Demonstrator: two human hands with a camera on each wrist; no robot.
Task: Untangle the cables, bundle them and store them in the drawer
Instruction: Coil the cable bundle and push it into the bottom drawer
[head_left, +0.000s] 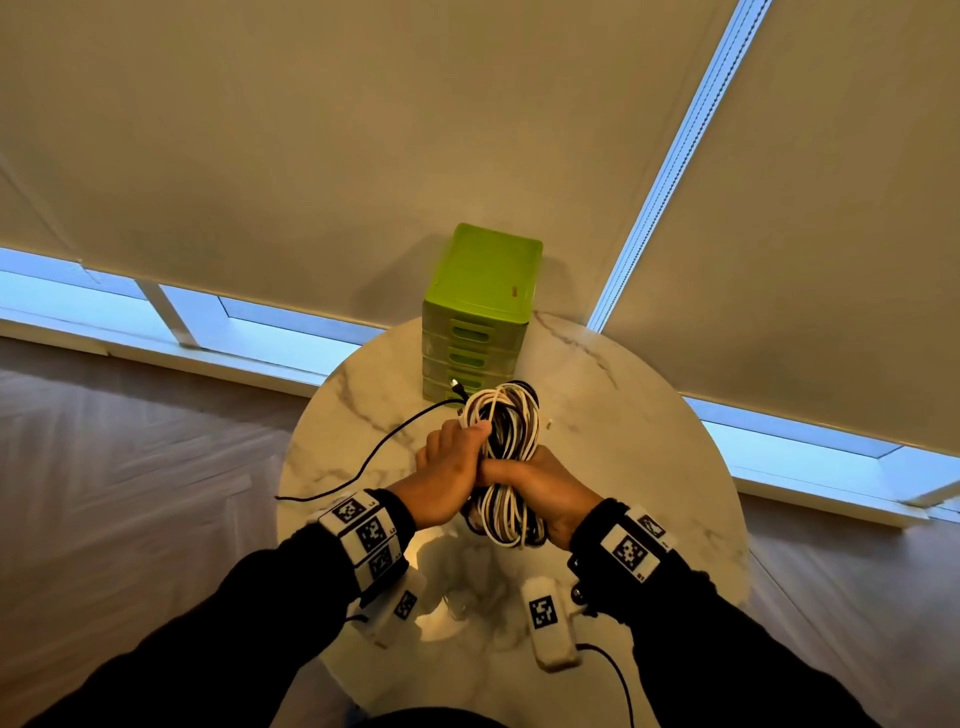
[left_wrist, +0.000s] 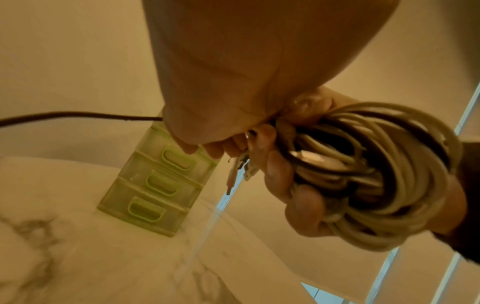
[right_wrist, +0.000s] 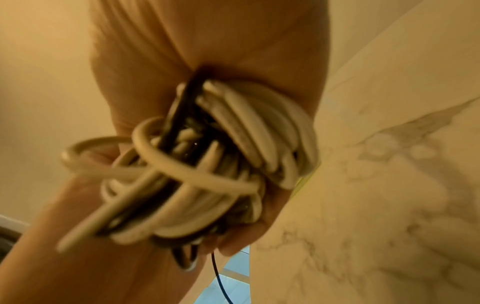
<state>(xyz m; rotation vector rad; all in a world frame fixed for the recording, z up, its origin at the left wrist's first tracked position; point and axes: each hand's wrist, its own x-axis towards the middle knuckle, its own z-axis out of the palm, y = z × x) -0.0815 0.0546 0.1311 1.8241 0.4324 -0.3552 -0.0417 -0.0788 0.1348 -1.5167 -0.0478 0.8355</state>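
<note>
A coil of white and black cables (head_left: 506, 415) is held up over the round marble table (head_left: 634, 415). My right hand (head_left: 545, 488) wraps the coil's middle from the right; its fingers (left_wrist: 280, 174) curl round the strands (right_wrist: 207, 164). From the left, my left hand (head_left: 447, 473) grips the same coil, thumb on the upper loops. One loose black cable (head_left: 389, 434) trails from the top of the coil down across the table to its left edge. The green drawer unit (head_left: 483, 291) stands behind the coil, all its drawers shut (left_wrist: 155, 185).
The table is small, and its rim (head_left: 291, 467) lies close on every side, with floor below. Roller blinds (head_left: 363, 156) and a window sill stand right behind the drawer unit. A small pale speck (head_left: 549, 423) lies on the marble right of the coil.
</note>
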